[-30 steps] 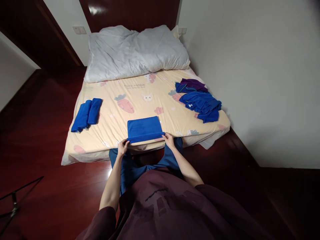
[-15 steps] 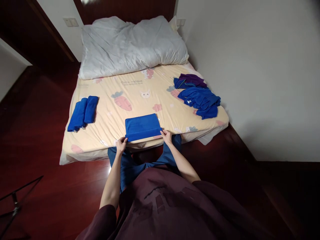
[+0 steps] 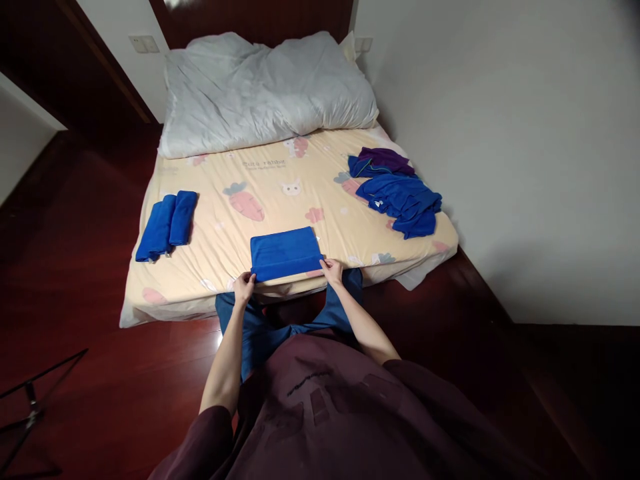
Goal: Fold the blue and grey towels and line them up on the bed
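Note:
A blue towel [image 3: 286,250] lies flat in a rectangle at the front edge of the bed, its near side doubled over in a narrow strip. My left hand [image 3: 244,288] pinches the near left corner between thumb and fingers. At the near right corner, my right hand [image 3: 332,271] pinches the same folded strip. To the left on the bed lie several blue rolled towels [image 3: 167,227], side by side. A loose heap of blue cloths [image 3: 400,200] sits on the right, with a purple cloth [image 3: 385,160] behind it.
The bed [image 3: 210,200] has a yellow sheet with carrot and rabbit prints. A bulky grey-white quilt [image 3: 270,90] is bunched at the headboard. On the right stands a bare wall [image 3: 510,153]. Black metal stand legs [image 3: 33,407] rest on the dark red floor at lower left.
Both hands keep their pinch on the towel's near corners. The folded strip appears to lie slightly flatter and a touch farther from me; everything else looks the same.

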{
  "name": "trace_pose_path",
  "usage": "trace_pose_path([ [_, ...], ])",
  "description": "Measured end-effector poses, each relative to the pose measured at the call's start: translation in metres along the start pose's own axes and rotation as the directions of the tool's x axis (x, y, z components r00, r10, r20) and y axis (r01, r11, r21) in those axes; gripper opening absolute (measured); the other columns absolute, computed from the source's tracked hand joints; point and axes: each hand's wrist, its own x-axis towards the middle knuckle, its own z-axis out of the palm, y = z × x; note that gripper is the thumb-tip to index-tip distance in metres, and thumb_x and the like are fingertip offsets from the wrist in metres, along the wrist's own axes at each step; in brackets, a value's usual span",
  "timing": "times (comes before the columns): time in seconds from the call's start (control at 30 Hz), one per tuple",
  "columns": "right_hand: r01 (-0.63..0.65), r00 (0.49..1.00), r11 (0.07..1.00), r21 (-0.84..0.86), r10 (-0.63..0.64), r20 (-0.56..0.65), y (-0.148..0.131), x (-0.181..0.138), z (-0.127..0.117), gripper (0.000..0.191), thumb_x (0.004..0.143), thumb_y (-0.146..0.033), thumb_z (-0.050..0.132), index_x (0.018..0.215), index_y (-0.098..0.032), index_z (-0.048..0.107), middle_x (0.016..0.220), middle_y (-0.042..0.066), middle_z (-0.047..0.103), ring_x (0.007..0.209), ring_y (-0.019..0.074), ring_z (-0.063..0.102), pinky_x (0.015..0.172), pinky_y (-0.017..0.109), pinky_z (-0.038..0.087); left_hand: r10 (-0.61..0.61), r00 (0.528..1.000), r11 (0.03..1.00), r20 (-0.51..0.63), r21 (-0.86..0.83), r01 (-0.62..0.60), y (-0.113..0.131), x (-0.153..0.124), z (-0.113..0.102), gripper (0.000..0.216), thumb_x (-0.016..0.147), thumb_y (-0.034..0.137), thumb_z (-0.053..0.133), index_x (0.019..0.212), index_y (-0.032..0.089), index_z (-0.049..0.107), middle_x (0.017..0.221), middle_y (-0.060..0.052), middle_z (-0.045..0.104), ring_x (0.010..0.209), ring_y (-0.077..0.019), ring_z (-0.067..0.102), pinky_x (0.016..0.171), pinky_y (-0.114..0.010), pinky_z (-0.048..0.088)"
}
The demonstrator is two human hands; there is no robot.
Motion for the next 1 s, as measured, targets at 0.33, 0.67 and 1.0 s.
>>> trace_pose_path([
  [0.33, 0.528, 0.846, 0.793, -0.304, -0.457, 0.275, -0.032, -0.027, -0.021, 0.045, 0.102, -0.031, 0.042, 0.142, -0.02, 0.058, 0.148, 0.011, 0.057, 0.141, 0.024, 0.047, 0.119, 0.044, 0.035, 0.525, 0.824, 0.707, 0.212, 0.431, -0.561, 0.035, -0.042, 0.012, 0.056, 0.097, 0.021, 0.043, 0.153, 0.017, 0.043, 0.161, -0.014, 0.038, 0.153, -0.0284, 0.028, 0.122, -0.05, 0.03],
  [0.67, 0.613, 0.774, 0.646, -0.454, -0.377, 0.509, -0.023, -0.01, -0.01, 0.054, 0.1, -0.026, 0.048, 0.153, -0.016, 0.046, 0.161, 0.009, 0.041, 0.15, 0.0229, 0.035, 0.12, 0.044, 0.03, 0.453, 0.843, 0.678, 0.289, 0.503, -0.536, 0.019, -0.015, 0.025, 0.064, 0.091, 0.01, 0.037, 0.154, 0.004, 0.038, 0.16, -0.02, 0.037, 0.153, -0.0284, 0.029, 0.127, -0.049, 0.019],
  [1.0, 0.598, 0.786, 0.577, -0.557, -0.285, 0.548, -0.038, 0.006, -0.001, 0.06, 0.091, -0.002, 0.037, 0.146, -0.018, 0.055, 0.153, 0.011, 0.052, 0.138, 0.0302, 0.047, 0.109, 0.05, 0.037, 0.419, 0.847, 0.633, 0.327, 0.564, -0.53, 0.023, -0.002, 0.016, 0.064, 0.091, 0.003, 0.032, 0.153, 0.013, 0.043, 0.155, -0.016, 0.047, 0.147, -0.0247, 0.041, 0.126, -0.048, 0.022],
])
